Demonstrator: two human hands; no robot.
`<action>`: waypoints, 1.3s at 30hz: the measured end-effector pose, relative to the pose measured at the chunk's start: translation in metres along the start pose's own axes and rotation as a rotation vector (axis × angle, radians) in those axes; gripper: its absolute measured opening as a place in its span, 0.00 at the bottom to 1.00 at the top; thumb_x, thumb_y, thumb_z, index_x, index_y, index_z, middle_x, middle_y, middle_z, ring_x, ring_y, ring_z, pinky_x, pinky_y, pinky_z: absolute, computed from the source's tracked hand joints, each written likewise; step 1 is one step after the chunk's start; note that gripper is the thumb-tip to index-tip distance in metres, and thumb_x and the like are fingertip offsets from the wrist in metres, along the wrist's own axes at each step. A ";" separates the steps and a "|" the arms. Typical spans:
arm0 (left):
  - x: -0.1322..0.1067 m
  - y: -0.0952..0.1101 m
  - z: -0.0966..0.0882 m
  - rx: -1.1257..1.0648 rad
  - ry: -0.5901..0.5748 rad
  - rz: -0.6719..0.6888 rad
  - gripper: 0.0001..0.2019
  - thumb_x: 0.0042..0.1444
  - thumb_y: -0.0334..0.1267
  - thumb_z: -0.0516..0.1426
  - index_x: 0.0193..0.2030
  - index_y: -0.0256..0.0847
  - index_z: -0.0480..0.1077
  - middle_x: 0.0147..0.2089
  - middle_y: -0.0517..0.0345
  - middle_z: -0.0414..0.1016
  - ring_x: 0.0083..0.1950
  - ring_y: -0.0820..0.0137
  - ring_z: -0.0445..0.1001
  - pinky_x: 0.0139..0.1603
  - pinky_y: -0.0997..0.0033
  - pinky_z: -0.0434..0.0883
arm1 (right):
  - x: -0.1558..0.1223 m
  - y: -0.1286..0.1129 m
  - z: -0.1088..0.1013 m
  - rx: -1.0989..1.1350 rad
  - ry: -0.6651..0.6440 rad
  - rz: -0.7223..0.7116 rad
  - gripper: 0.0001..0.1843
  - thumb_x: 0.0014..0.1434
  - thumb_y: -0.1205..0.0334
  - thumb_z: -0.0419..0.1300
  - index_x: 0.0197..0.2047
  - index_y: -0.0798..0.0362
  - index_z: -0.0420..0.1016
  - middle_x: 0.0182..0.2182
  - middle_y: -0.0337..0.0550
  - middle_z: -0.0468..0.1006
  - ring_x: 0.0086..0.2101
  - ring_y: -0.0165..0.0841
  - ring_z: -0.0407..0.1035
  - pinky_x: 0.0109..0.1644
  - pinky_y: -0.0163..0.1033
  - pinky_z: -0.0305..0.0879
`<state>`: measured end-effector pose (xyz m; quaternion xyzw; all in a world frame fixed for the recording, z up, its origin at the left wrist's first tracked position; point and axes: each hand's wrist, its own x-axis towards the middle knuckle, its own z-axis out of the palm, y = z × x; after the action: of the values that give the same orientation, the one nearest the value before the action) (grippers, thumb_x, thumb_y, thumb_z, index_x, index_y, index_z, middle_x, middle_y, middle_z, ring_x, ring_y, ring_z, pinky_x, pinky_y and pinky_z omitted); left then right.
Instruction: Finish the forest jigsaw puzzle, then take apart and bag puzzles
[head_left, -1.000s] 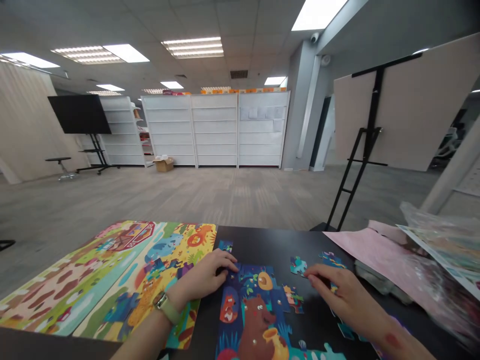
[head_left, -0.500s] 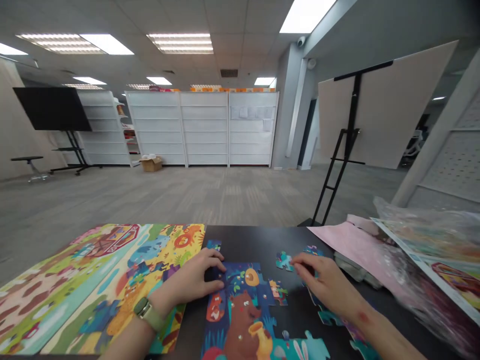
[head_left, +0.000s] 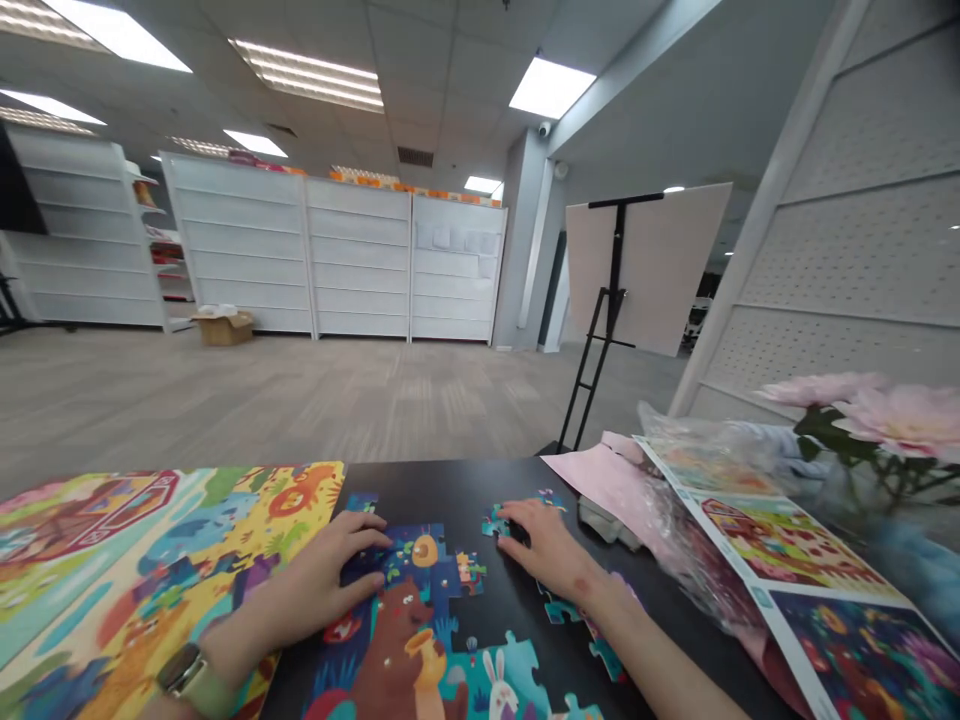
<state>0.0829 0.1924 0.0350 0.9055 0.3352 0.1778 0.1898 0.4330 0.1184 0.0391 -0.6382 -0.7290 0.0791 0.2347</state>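
Note:
A partly joined jigsaw puzzle (head_left: 397, 650) with a brown bear and a white rabbit lies on the dark table. At its upper left edge rests my left hand (head_left: 322, 575), open, with thumb and fingers apart and a watch on the wrist. Over to the right, my right hand (head_left: 555, 550) is bent, its fingertips on the edge of a loose teal puzzle piece (head_left: 491, 521) that lies on the table. An orange and blue piece (head_left: 470, 571) sits against the puzzle's right side. Further loose pieces (head_left: 561, 608) lie partly hidden under my right forearm.
Colourful picture boards (head_left: 172, 560) cover the table's left side. On the right are pink paper (head_left: 600, 475), clear plastic wrapping (head_left: 690, 560), a printed picture sheet (head_left: 795, 560) and pink flowers (head_left: 892, 415). An easel (head_left: 611, 300) stands beyond the table.
The view has turned to the right and tilted, bringing the flowers into sight. My right hand's fingers have come further over the teal piece; my left hand stays by the puzzle's edge.

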 end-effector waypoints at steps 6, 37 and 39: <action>-0.003 0.006 0.001 -0.002 -0.078 -0.040 0.26 0.55 0.52 0.65 0.60 0.51 0.72 0.69 0.49 0.64 0.69 0.48 0.62 0.70 0.45 0.61 | 0.003 0.003 0.002 0.059 0.009 -0.003 0.16 0.58 0.61 0.64 0.50 0.51 0.79 0.46 0.48 0.81 0.50 0.43 0.72 0.56 0.48 0.66; 0.000 0.002 -0.006 -0.053 -0.058 -0.118 0.27 0.52 0.53 0.67 0.58 0.52 0.74 0.69 0.50 0.65 0.70 0.49 0.62 0.70 0.46 0.61 | -0.027 -0.054 -0.005 0.224 -0.231 -0.374 0.08 0.54 0.66 0.67 0.38 0.48 0.83 0.45 0.43 0.79 0.47 0.36 0.72 0.52 0.40 0.67; 0.000 0.002 -0.005 -0.058 -0.055 -0.114 0.26 0.52 0.53 0.67 0.58 0.52 0.74 0.69 0.50 0.65 0.70 0.49 0.62 0.70 0.46 0.61 | -0.027 -0.055 -0.004 0.229 -0.234 -0.382 0.08 0.54 0.67 0.66 0.38 0.49 0.83 0.45 0.43 0.79 0.47 0.36 0.72 0.52 0.40 0.67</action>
<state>0.0813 0.1922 0.0403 0.8835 0.3758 0.1517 0.2351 0.3881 0.0820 0.0592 -0.4446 -0.8449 0.1884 0.2302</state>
